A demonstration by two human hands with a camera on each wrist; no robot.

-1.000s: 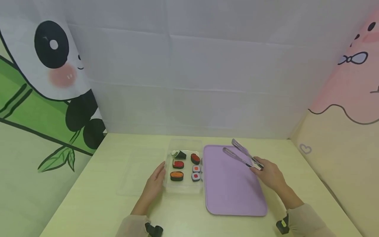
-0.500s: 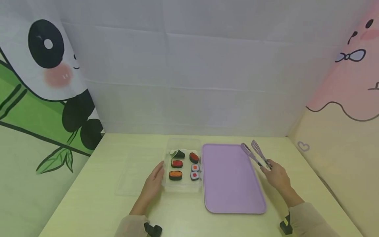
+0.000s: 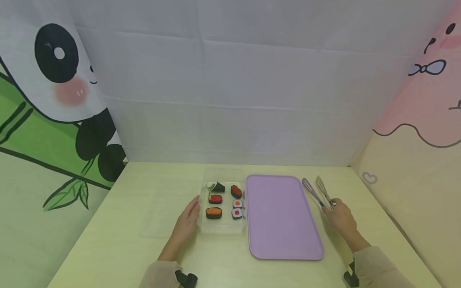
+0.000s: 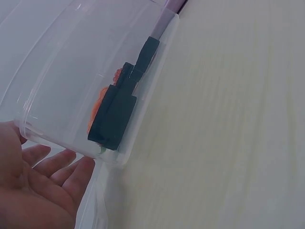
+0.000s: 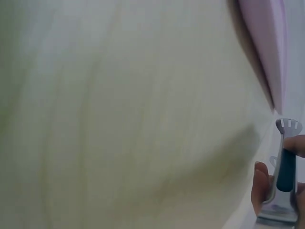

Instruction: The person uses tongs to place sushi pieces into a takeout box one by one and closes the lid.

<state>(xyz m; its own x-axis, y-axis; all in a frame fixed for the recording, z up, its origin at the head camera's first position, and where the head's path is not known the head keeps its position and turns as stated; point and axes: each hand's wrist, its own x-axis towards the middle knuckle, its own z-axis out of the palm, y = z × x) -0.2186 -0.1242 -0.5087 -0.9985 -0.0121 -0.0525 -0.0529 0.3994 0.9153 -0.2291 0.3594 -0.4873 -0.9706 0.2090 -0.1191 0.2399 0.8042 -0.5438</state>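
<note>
A clear plastic container holds several toy sushi pieces: a dark-wrapped hand roll, red-topped and orange-topped pieces, and two white rolls. My left hand rests against its left side; in the left wrist view, loosely bent fingers touch the container wall near the rim. To the right of the purple tray, my right hand grips metal tongs whose tips are spread and point away from me. The right wrist view shows the tongs' dark green grip between thumb and fingers.
A transparent lid lies on the pale yellow table, left of the container. The purple tray sits beside the container's right side. A grey-white cloth wall stands behind, with printed cloth at both sides.
My right hand has carried the tongs rightward from over the purple tray to beyond its right edge, and slightly lower. My left hand stays against the container.
</note>
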